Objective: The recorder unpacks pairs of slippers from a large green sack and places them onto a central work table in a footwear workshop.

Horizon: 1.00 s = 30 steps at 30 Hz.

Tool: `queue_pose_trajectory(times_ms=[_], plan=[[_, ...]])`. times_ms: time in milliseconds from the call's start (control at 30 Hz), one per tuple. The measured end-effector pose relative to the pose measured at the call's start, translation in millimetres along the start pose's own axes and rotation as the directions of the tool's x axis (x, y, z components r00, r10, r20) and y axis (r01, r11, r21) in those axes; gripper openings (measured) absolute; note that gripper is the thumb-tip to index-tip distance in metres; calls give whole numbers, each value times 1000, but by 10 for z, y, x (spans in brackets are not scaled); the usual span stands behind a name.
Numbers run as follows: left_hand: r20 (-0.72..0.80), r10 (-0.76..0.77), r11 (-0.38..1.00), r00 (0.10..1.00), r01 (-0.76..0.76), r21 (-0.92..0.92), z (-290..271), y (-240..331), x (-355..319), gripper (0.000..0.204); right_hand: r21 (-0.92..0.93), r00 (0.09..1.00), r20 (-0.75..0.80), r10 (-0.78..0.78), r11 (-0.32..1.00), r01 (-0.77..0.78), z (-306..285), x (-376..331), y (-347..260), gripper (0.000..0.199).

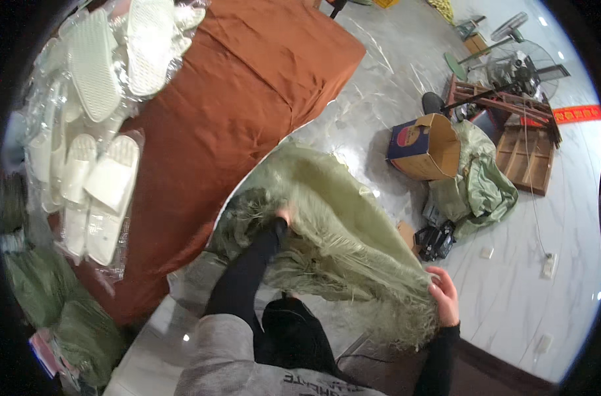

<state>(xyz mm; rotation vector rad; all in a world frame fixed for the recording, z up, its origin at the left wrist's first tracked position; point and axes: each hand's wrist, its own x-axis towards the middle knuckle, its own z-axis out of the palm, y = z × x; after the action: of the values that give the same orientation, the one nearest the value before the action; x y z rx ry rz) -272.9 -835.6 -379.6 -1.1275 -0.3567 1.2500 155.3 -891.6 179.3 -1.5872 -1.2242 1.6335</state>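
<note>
1. Big pale-green woven sack (pixel 340 218) is stretched between both hands, over the marble floor (pixel 511 297) just beside the table w/ the rust-orange cloth (pixel 234 112).
2. Left hand (pixel 284 216) is at the sack's frayed mouth, fingers mostly buried in the loose green strands. Looks closed on the fabric, but how tight I can't tell, only a bit of the hand shows.
3. Right hand (pixel 443 295) is at the other end, lower right, fingers curled shut pinching the frayed edge (pixel 406 317). Firm grip, nothing else in it.
4. Sack hangs slack in the middle, folded over itself, opening not clearly visible from here.
5. My read: to handle it well, grip the solid weave behind the fringe, not the loose strands, they'd pull out. Keep both hands well apart so the cloth stays taut and the mouth can be found.
6. On the table: bagged pairs of white slippers (pixel 102 185) in clear plastic, more stacked at top left (pixel 122 53). Well apart from both hands.
7. Floor beyond: open cardboard box (pixel 427 146), another crumpled green sack (pixel 482 178) just beside it, wooden frames (pixel 525 152) and a fan (pixel 521 66) further back. More green sacking (pixel 43 297) at lower left by the table.
</note>
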Motion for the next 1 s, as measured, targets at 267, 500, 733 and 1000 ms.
queue_pose_trajectory(times_ms=[267,500,733,1000], plan=[[598,291,-949,747,148,277,-835,-2814,844,33,-166,967,-254,-18,986,-25,-1128,451,556,40],[97,-106,-799,990,-27,-601,-1624,-2791,-587,20,-963,792,-168,-587,268,-6,-894,785,619,33],[391,-181,-978,903,-123,-168,-1730,-2740,-1303,16,-504,745,495,-448,550,666,923,1203,1349,38],[155,211,-927,965,248,-281,-1764,-2529,-503,33,-924,858,360,366,16,381,-1105,2034,4883,24]])
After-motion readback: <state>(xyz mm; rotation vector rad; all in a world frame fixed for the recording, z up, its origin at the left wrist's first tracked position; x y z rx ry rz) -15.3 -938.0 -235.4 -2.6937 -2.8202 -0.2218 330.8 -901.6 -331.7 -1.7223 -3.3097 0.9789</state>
